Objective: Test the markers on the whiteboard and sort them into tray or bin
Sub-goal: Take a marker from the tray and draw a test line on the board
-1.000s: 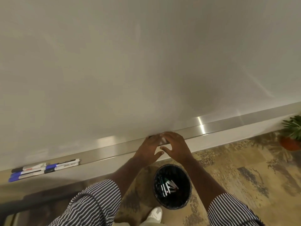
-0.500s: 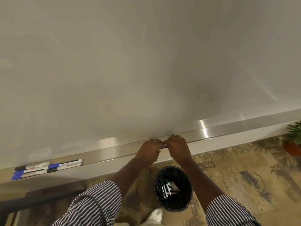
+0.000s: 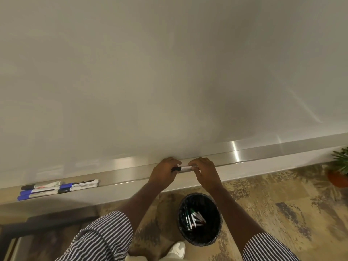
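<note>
A white marker with a black cap is held level just in front of the metal tray under the whiteboard. My left hand grips its black cap end. My right hand grips its white barrel. Several markers with blue and black caps lie in the tray at the far left. A round black bin stands on the floor below my hands and holds several discarded markers.
A potted plant stands on the patterned carpet at the right edge. A dark piece of furniture sits at the lower left. A white shoe shows beside the bin.
My hands have drawn slightly apart, and the marker's black cap and white barrel now show between them. The view has tilted down a little.
</note>
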A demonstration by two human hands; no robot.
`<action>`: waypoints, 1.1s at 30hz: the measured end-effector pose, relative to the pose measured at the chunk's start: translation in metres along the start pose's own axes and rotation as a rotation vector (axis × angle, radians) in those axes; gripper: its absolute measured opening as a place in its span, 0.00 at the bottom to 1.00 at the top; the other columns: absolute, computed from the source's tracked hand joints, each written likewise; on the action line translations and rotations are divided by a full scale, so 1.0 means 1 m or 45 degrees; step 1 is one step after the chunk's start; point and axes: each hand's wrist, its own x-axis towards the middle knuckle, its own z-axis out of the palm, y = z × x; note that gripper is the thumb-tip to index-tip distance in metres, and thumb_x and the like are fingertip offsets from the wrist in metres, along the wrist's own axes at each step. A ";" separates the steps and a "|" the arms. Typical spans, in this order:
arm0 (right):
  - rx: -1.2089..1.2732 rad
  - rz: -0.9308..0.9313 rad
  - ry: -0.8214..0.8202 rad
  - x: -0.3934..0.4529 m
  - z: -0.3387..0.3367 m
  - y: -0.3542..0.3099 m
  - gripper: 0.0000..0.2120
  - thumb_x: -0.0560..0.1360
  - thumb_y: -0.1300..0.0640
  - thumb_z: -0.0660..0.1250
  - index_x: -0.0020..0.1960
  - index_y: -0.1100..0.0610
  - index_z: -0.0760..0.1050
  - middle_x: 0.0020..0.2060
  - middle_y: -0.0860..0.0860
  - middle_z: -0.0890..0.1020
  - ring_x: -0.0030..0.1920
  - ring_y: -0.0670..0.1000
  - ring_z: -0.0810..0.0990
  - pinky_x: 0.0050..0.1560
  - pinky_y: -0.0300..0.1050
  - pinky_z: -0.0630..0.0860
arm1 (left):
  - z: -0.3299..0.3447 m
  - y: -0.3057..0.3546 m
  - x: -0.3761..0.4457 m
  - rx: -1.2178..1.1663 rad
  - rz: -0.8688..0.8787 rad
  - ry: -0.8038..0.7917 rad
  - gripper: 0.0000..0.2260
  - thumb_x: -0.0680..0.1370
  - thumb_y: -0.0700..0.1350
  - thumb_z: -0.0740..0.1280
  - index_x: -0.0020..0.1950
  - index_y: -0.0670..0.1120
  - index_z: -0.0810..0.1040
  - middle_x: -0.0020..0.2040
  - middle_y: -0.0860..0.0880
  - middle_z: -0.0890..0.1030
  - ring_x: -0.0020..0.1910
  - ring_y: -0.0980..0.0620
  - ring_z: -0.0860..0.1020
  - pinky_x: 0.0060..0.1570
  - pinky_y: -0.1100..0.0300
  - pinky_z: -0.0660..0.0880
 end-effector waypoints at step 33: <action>1.776 -0.106 0.348 0.018 -0.093 -0.341 0.12 0.73 0.46 0.76 0.53 0.50 0.85 0.44 0.52 0.87 0.42 0.53 0.84 0.41 0.44 0.81 | -0.249 0.087 -0.143 -1.367 0.134 0.916 0.16 0.78 0.50 0.71 0.65 0.48 0.79 0.46 0.49 0.86 0.38 0.50 0.83 0.44 0.58 0.82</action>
